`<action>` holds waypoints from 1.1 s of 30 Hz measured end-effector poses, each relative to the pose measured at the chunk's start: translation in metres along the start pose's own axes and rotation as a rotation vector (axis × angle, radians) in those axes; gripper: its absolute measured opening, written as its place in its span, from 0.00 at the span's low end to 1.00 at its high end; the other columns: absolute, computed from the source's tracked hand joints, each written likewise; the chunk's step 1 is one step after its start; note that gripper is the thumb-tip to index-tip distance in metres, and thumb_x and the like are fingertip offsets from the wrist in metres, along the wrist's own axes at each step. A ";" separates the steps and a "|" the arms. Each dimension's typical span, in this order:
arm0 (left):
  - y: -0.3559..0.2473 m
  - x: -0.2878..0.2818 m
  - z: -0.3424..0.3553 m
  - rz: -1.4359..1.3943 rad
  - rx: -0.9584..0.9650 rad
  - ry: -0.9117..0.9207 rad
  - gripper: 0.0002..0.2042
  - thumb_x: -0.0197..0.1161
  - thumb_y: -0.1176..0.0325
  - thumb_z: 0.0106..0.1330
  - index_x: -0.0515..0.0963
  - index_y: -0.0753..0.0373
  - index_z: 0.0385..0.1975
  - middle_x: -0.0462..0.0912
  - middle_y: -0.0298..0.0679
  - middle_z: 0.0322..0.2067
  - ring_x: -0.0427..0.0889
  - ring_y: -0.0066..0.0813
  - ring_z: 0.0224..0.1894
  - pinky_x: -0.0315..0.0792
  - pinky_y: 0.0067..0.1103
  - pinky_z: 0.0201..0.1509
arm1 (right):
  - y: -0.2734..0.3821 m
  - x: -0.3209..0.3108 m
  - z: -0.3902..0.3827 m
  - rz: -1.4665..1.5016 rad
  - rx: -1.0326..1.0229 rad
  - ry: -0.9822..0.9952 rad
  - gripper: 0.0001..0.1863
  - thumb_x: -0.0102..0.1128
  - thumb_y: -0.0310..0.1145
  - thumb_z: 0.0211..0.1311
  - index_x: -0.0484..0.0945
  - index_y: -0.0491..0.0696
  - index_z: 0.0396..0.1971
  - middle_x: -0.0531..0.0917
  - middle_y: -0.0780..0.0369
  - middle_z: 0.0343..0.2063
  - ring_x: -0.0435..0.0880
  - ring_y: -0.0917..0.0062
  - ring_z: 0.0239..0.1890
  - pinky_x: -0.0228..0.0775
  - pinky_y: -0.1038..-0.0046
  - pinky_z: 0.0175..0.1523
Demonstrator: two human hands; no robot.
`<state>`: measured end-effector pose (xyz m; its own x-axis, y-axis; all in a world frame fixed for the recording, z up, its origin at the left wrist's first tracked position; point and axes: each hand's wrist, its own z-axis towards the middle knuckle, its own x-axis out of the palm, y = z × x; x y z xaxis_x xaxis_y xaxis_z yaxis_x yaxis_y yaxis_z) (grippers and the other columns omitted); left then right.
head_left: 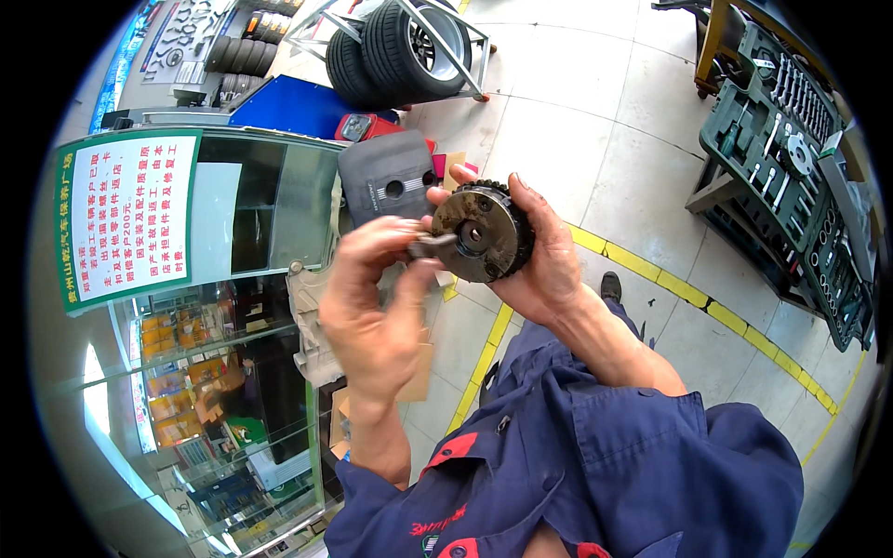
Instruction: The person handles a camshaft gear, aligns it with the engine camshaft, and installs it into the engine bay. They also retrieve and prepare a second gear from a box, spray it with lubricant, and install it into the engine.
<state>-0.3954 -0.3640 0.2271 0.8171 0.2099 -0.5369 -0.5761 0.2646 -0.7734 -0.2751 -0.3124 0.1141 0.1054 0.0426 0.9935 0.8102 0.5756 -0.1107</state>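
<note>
A thick round metal camshaft sprocket with a toothed rim and a hole at its centre rests in my right hand, whose thumb and fingers wrap round its edge. My left hand is closed in a pinch on a small grey metal piece at the sprocket's near left face. One end of that piece lies close to the centre hole; its exact kind is blurred and partly covered by my fingers. Brown oily stains mark the sprocket's flat face. Both hands are held up in front of my body.
At left stands a glass cabinet with a printed notice sheet; a black plastic cover and a cast metal part lie along it. Wheels with tyres sit on a rack behind. An opened green tool case is at right. Yellow lines cross the tiled floor.
</note>
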 end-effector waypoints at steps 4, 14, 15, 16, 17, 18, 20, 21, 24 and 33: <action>0.009 -0.026 0.001 -0.833 -0.534 -0.033 0.09 0.50 0.71 0.69 0.71 0.65 0.45 0.73 0.43 0.41 0.77 0.31 0.38 0.73 0.24 0.34 | 0.001 0.000 0.001 -0.073 0.003 -0.017 0.33 0.44 0.55 0.76 0.64 0.45 0.68 0.78 0.54 0.59 0.79 0.68 0.58 0.74 0.58 0.62; 0.033 0.019 -0.011 0.598 -0.114 0.232 0.51 0.86 0.54 0.35 0.66 0.61 0.63 0.83 0.43 0.42 0.87 0.40 0.38 0.82 0.29 0.42 | -0.003 -0.004 -0.005 -0.320 0.067 -0.220 0.35 0.50 0.59 0.73 0.67 0.45 0.67 0.81 0.60 0.50 0.82 0.78 0.52 0.76 0.72 0.56; 0.034 0.016 -0.009 0.617 -0.133 0.263 0.51 0.86 0.55 0.35 0.67 0.61 0.63 0.84 0.45 0.44 0.87 0.41 0.41 0.82 0.31 0.45 | -0.005 -0.006 -0.005 -0.346 0.074 -0.232 0.36 0.50 0.60 0.73 0.67 0.45 0.67 0.81 0.60 0.50 0.82 0.78 0.51 0.76 0.73 0.56; 0.035 0.014 -0.009 0.634 -0.153 0.294 0.50 0.86 0.55 0.35 0.67 0.61 0.63 0.84 0.47 0.46 0.88 0.43 0.44 0.82 0.33 0.47 | -0.006 -0.005 -0.006 -0.385 0.087 -0.237 0.39 0.49 0.63 0.71 0.66 0.45 0.67 0.81 0.61 0.50 0.82 0.78 0.51 0.75 0.72 0.56; 0.038 0.013 -0.011 0.614 -0.163 0.282 0.49 0.86 0.57 0.35 0.68 0.62 0.63 0.84 0.44 0.44 0.87 0.38 0.42 0.82 0.28 0.47 | -0.007 -0.004 -0.006 -0.425 0.099 -0.243 0.41 0.49 0.65 0.70 0.65 0.45 0.68 0.81 0.61 0.49 0.82 0.78 0.51 0.75 0.72 0.56; 0.041 0.011 -0.012 0.553 -0.188 0.283 0.49 0.86 0.57 0.35 0.69 0.62 0.63 0.83 0.44 0.45 0.86 0.36 0.43 0.81 0.27 0.47 | -0.007 -0.003 -0.006 -0.465 0.108 -0.247 0.43 0.48 0.68 0.69 0.64 0.45 0.68 0.81 0.62 0.49 0.81 0.78 0.51 0.75 0.72 0.57; 0.049 0.006 -0.014 0.429 -0.233 0.287 0.48 0.85 0.59 0.36 0.69 0.63 0.62 0.83 0.42 0.45 0.85 0.31 0.45 0.80 0.24 0.49 | -0.007 -0.001 -0.009 -0.524 0.157 -0.256 0.49 0.45 0.72 0.66 0.60 0.44 0.71 0.79 0.60 0.53 0.79 0.76 0.55 0.71 0.69 0.61; 0.056 0.004 -0.015 0.296 -0.268 0.285 0.45 0.84 0.62 0.39 0.70 0.67 0.61 0.81 0.40 0.47 0.82 0.26 0.47 0.78 0.22 0.50 | -0.006 -0.002 -0.010 -0.556 0.176 -0.263 0.52 0.44 0.75 0.65 0.58 0.44 0.72 0.78 0.59 0.55 0.77 0.75 0.58 0.69 0.67 0.63; 0.080 -0.010 -0.035 -0.231 -0.478 0.153 0.43 0.84 0.63 0.40 0.71 0.69 0.59 0.82 0.38 0.45 0.82 0.26 0.46 0.77 0.21 0.52 | -0.007 0.004 -0.013 -0.556 0.305 -0.219 0.58 0.40 0.79 0.61 0.50 0.43 0.75 0.71 0.56 0.62 0.68 0.72 0.66 0.61 0.60 0.70; 0.104 -0.029 -0.075 -1.013 -0.596 -0.281 0.38 0.74 0.55 0.54 0.69 0.66 0.63 0.80 0.40 0.53 0.80 0.27 0.51 0.77 0.24 0.50 | -0.002 -0.004 -0.006 -0.194 0.337 -0.100 0.45 0.35 0.65 0.74 0.55 0.36 0.70 0.63 0.45 0.69 0.62 0.60 0.72 0.54 0.56 0.76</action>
<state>-0.4775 -0.4134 0.1369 0.8169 0.3758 0.4376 0.4836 -0.0327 -0.8747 -0.2734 -0.3187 0.1097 -0.1005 -0.0235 0.9947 0.5733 0.8157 0.0772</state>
